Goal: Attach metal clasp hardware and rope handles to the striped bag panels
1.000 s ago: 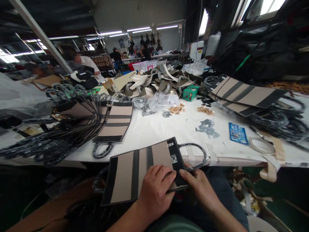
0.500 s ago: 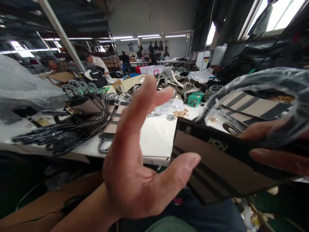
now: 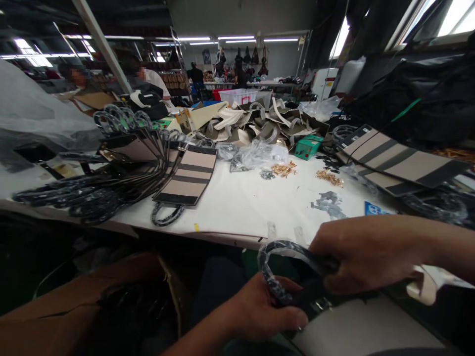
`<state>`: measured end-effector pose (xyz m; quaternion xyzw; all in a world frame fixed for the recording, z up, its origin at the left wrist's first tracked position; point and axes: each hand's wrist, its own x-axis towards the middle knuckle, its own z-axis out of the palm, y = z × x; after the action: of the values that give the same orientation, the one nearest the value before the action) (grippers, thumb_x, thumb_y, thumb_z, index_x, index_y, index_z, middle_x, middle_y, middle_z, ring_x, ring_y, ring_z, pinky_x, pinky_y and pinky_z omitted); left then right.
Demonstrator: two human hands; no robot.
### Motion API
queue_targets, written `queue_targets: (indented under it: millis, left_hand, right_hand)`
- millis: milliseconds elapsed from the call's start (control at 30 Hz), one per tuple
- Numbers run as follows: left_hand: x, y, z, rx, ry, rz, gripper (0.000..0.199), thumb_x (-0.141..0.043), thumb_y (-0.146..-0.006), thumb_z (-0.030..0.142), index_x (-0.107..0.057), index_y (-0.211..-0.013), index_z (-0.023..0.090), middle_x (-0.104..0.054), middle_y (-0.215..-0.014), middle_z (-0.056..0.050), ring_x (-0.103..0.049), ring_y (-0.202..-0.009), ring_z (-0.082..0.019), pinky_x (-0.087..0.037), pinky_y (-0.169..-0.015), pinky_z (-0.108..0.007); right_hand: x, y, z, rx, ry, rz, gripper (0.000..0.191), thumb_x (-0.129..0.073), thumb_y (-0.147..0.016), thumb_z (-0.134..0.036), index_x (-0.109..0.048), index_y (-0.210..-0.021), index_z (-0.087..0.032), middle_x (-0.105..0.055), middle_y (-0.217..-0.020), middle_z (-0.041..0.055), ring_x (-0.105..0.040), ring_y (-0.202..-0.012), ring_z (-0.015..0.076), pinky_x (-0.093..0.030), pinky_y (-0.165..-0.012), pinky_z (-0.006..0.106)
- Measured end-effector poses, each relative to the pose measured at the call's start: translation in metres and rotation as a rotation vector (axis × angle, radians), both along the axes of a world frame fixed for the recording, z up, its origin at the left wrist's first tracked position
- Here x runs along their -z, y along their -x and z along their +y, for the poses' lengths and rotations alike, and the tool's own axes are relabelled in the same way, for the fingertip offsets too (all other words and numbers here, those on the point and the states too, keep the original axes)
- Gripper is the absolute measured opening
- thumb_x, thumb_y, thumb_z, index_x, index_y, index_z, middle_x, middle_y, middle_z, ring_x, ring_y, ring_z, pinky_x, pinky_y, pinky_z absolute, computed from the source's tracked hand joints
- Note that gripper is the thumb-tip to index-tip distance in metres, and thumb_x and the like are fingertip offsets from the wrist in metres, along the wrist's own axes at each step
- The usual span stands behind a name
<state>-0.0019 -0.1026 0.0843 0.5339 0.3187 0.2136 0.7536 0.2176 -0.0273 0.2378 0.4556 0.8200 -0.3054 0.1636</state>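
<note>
Low at the front, my left hand (image 3: 260, 309) pinches the dark top edge of a bag panel (image 3: 363, 329), its thumb beside a small metal fitting. My right hand (image 3: 356, 252) is closed on the same dark edge, near one end of the plastic-wrapped handle (image 3: 272, 269). That handle loops up between my hands, in front of the table edge. The panel's pale face hangs below my right hand and runs out of view at the bottom.
On the white table (image 3: 241, 207) lie a striped panel (image 3: 187, 175), stacked handled panels (image 3: 129, 148), gold pieces (image 3: 284, 169), a green box (image 3: 308, 147) and scraps (image 3: 260, 121). More striped panels (image 3: 393, 153) sit right. An open carton (image 3: 122, 277) stands lower left. People are behind.
The held panel has come down and toward me from the right. My left hand, raised with fingers apart before, has lowered and taken hold of its edge. The view has shifted slightly.
</note>
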Motion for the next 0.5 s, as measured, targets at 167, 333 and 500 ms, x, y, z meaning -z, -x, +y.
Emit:
queue_targets:
  millis: [167,333,500]
  left_hand:
    - [0.073,-0.006,0.002,-0.312,0.048,-0.028,0.042,-0.081,-0.073,0.05,-0.061,-0.064,0.015,-0.046,-0.063,0.002,-0.039,-0.064,-0.012,-0.029,-0.061,-0.027]
    - [0.106,-0.016,0.018,-0.609,0.279,-0.088,0.04,-0.085,-0.067,0.046,-0.072,-0.084,0.012,-0.062,-0.073,-0.003,-0.051,-0.068,-0.015,-0.038,-0.067,-0.028]
    - [0.112,-0.023,0.03,-0.73,0.375,-0.195,0.043,-0.088,-0.065,0.046,-0.074,-0.085,0.011,-0.067,-0.075,-0.005,-0.055,-0.065,-0.015,-0.042,-0.066,-0.027]
  right_hand:
    - [0.052,0.05,0.041,-0.248,0.041,-0.163,0.029,-0.063,-0.075,-0.034,-0.08,-0.093,-0.02,-0.074,-0.075,0.0066,-0.061,-0.06,0.021,-0.039,-0.051,0.029]
    - [0.092,0.081,0.094,-0.299,-0.064,-0.274,0.044,-0.073,-0.071,-0.044,-0.079,-0.104,-0.016,-0.076,-0.09,0.0131,-0.066,-0.071,0.0264,-0.041,-0.056,0.032]
    - [0.115,0.088,0.131,-0.261,-0.033,-0.213,0.046,-0.08,-0.067,-0.05,-0.078,-0.1,-0.017,-0.075,-0.085,0.0084,-0.065,-0.07,0.0238,-0.04,-0.056,0.03]
